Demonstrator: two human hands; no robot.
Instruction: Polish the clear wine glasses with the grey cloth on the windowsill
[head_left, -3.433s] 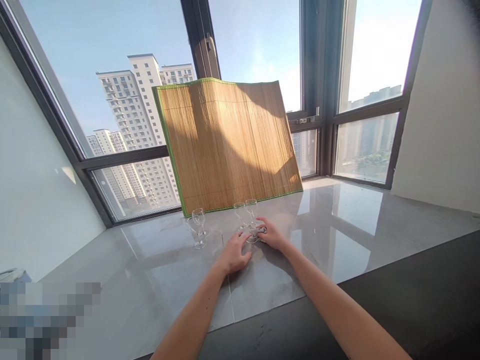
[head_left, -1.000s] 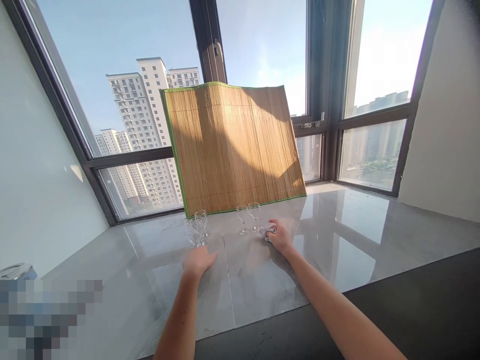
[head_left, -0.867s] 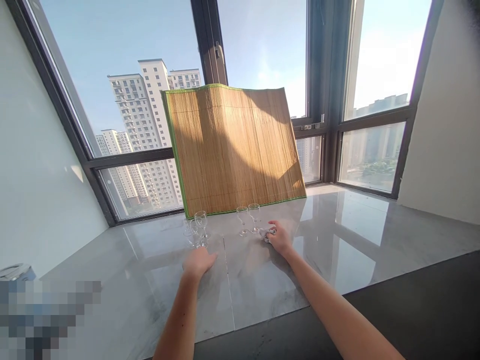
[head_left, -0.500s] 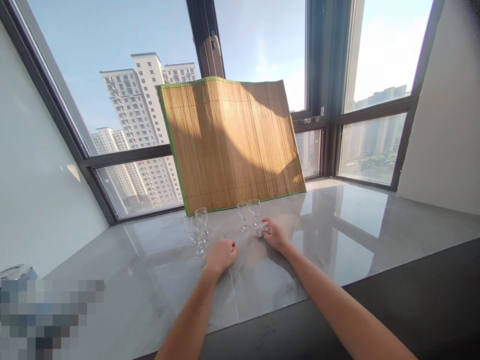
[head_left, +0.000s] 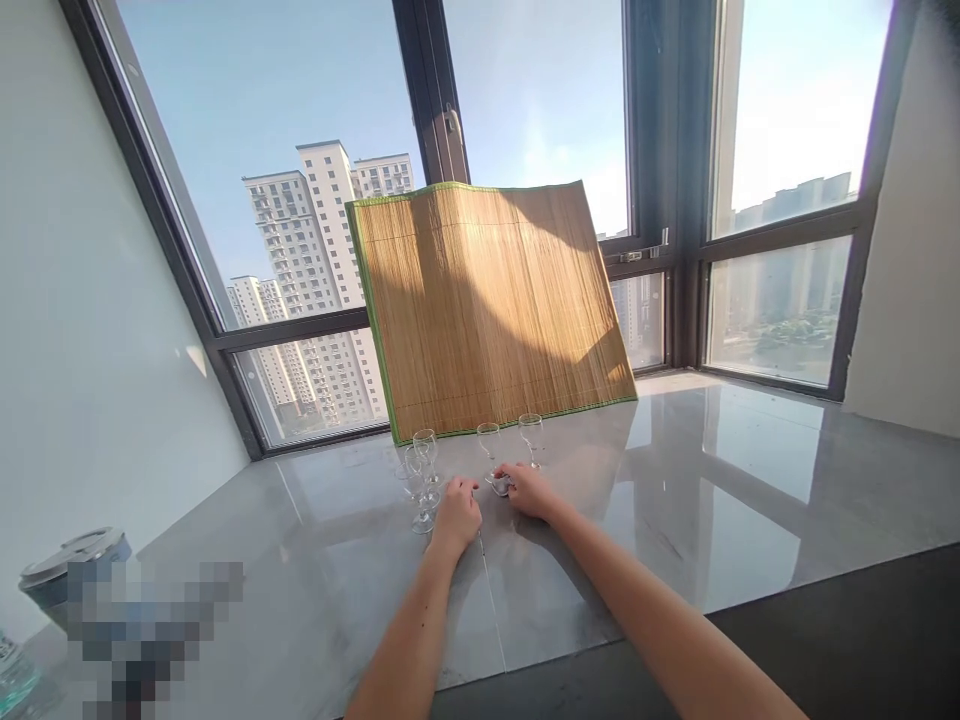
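My right hand [head_left: 529,493] has its fingers closed near the foot of a small clear stemmed glass [head_left: 488,432], which stands upright on the grey counter [head_left: 600,560]; part of its base is hidden by the fingers. Just behind and to the right stands another stemmed glass [head_left: 530,428]. My left hand [head_left: 458,515] rests on the counter with its fingers curled, and nothing shows in them. Directly to its left, several stemmed glasses [head_left: 424,443] stand close together, overlapping in view.
A bamboo mat [head_left: 495,310] with green edging leans upright against the window frame [head_left: 431,90] behind the glasses. At the far left, a lidded container [head_left: 75,555] sits beside a blurred patch. The counter's front edge runs below my forearms.
My right hand has moved left, from beside the right-hand glass to the other one, which now stands farther left. The gap between those two glasses is wider. The view has shifted slightly.
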